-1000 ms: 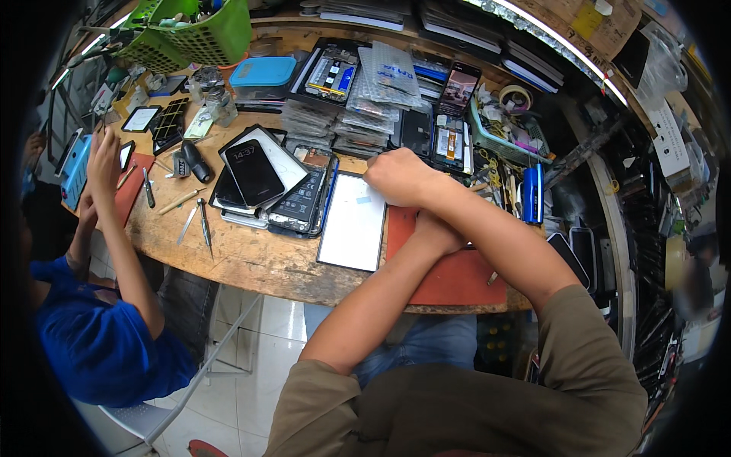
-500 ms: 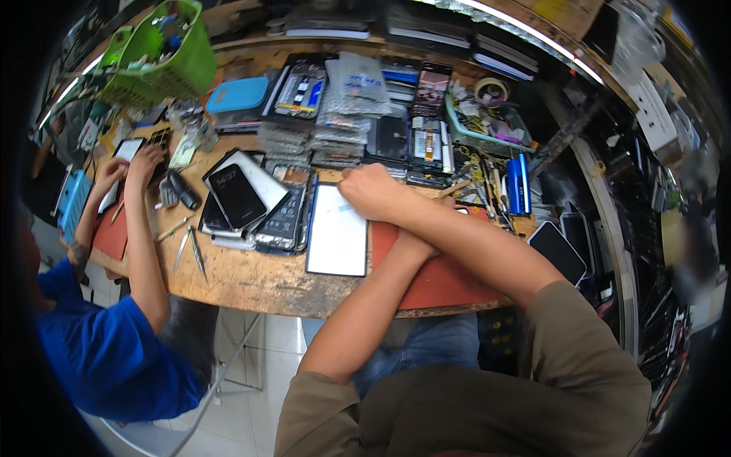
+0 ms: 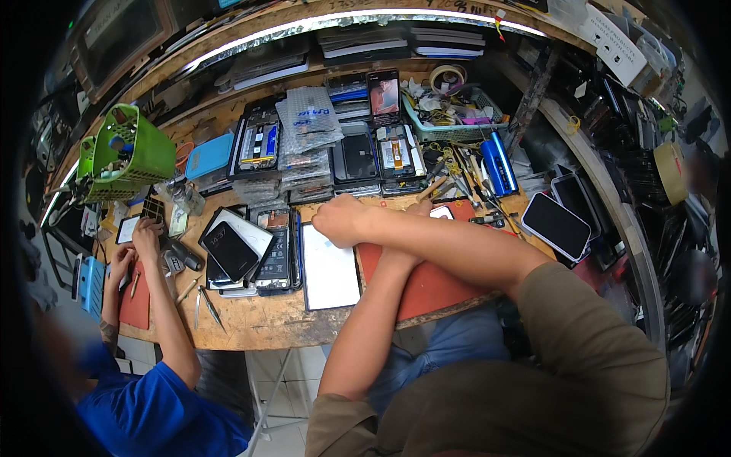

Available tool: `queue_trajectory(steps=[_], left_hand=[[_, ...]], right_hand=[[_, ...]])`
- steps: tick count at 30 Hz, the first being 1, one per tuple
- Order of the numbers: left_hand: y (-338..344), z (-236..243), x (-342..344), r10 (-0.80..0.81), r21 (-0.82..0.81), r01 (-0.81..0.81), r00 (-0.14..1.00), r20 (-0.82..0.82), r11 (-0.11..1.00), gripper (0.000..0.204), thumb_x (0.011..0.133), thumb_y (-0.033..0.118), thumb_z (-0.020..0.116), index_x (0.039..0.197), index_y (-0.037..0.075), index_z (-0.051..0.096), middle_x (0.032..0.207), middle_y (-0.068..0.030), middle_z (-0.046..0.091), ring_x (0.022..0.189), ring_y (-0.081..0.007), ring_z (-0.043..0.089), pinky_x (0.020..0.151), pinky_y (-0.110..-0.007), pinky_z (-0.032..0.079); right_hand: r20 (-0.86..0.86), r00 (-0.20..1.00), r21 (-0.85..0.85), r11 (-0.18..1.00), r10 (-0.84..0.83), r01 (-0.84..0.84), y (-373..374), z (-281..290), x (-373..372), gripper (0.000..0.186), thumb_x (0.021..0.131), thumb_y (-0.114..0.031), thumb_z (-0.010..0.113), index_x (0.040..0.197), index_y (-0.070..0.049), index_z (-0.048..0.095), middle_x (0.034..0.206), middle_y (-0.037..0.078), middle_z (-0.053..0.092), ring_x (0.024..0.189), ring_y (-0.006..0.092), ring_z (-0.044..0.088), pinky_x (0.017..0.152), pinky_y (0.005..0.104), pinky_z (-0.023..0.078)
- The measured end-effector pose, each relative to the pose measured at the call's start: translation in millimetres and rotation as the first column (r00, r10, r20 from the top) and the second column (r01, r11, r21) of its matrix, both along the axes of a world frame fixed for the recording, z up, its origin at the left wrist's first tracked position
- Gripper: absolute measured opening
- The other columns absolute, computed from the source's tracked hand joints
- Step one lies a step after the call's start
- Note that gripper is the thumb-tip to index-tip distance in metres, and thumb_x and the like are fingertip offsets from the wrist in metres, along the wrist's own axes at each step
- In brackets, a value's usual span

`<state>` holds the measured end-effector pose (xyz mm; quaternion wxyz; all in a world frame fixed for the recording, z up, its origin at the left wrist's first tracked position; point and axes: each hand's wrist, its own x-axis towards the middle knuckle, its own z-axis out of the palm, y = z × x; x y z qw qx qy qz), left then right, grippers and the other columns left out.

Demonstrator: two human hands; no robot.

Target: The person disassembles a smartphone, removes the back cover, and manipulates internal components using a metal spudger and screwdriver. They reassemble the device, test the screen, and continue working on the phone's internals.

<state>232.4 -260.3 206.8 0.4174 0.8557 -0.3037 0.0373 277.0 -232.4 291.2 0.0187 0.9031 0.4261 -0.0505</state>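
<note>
My forearms cross over the near side of the bench, the right one on top. My right hand (image 3: 339,221) is curled closed at the upper part of a flat white panel with a dark edge (image 3: 330,270); nothing shows in its grasp. Beyond the right forearm, only a sliver of my left hand (image 3: 418,207) shows, near a wooden-handled tool (image 3: 432,188); its fingers are hidden. Under my arms lies a red-brown mat (image 3: 434,286). A phone with a lit screen (image 3: 441,213) is partly covered by my right forearm.
To the left, a co-worker in a blue shirt (image 3: 164,400) handles a small device. A black phone (image 3: 232,251) tops a pile of parts. Bubble-wrapped packs (image 3: 308,126), a green basket (image 3: 129,164), a teal tray (image 3: 457,131) and a propped-up phone (image 3: 384,95) stand farther back.
The view has shifted, so the bench sits lower and farther left in the picture. My crossed arms keep the same pose.
</note>
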Motion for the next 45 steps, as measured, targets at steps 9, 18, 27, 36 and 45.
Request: queue_trajectory(steps=[9, 18, 27, 36, 45], left_hand=[[4.2, 16.1, -6.4, 0.012, 0.060, -0.012, 1.000, 0.001, 0.998, 0.054, 0.103, 0.045, 0.067, 0.128, -0.002, 0.068, 0.116, -0.0307, 0.074, 0.108, -0.0458, 0.072, 0.096, -0.052, 0.055], [6.0, 24.4, -9.4, -0.004, 0.041, 0.004, 1.000, 0.009, 0.999, 0.053, 0.103, 0.048, 0.064, 0.127, 0.000, 0.067, 0.113, -0.0270, 0.073, 0.102, -0.0426, 0.072, 0.092, -0.054, 0.054], [6.0, 38.2, -15.9, 0.107, 0.284, -0.141, 0.986, 0.131, 0.948, 0.048, 0.100, 0.046, 0.063, 0.124, 0.006, 0.072, 0.112, -0.0184, 0.077, 0.105, -0.0367, 0.074, 0.088, -0.052, 0.056], [3.6, 44.5, -17.5, 0.205, 0.165, -0.208, 0.978, 0.038, 0.964, 0.045, 0.102, 0.051, 0.065, 0.114, 0.009, 0.078, 0.095, -0.0208, 0.079, 0.088, -0.0395, 0.076, 0.076, -0.052, 0.058], [18.9, 54.1, -11.9, 0.407, 0.026, -0.406, 0.907, -0.109, 0.913, 0.054, 0.109, 0.050, 0.060, 0.088, 0.000, 0.066, 0.073, -0.0172, 0.065, 0.070, -0.0287, 0.062, 0.068, -0.043, 0.049]], right_hand=[[-0.079, 0.997, -0.151, 0.989, -0.011, -0.001, 4.8, 2.3, -10.6, 0.025, 0.078, -0.011, 0.072, 0.099, -0.002, 0.082, 0.105, 0.018, 0.081, 0.098, 0.0322, 0.079, 0.076, 0.0452, 0.062], [-0.140, 0.990, -0.085, 0.996, -0.015, 0.003, -2.0, 13.8, -11.8, 0.032, 0.084, -0.024, 0.070, 0.101, 0.001, 0.081, 0.105, 0.021, 0.080, 0.099, 0.0350, 0.078, 0.079, 0.0473, 0.061], [-0.538, 0.768, 0.790, 0.526, 0.348, 0.315, -82.2, 5.0, 12.3, 0.032, 0.098, -0.024, 0.051, 0.073, -0.005, 0.048, 0.062, 0.007, 0.045, 0.055, 0.0244, 0.043, 0.054, 0.0429, 0.039], [-0.629, 0.664, 0.763, 0.158, 0.404, 0.627, -208.0, -19.7, -12.2, 0.023, 0.106, -0.016, 0.055, 0.084, -0.010, 0.055, 0.072, -0.007, 0.044, 0.060, 0.0050, 0.036, 0.054, 0.0248, 0.031], [-0.678, 0.691, 0.730, 0.338, 0.249, 0.594, -234.8, -22.0, -22.5, 0.024, 0.106, -0.020, 0.063, 0.092, -0.001, 0.066, 0.081, 0.003, 0.068, 0.072, 0.0108, 0.065, 0.065, 0.0291, 0.057]])
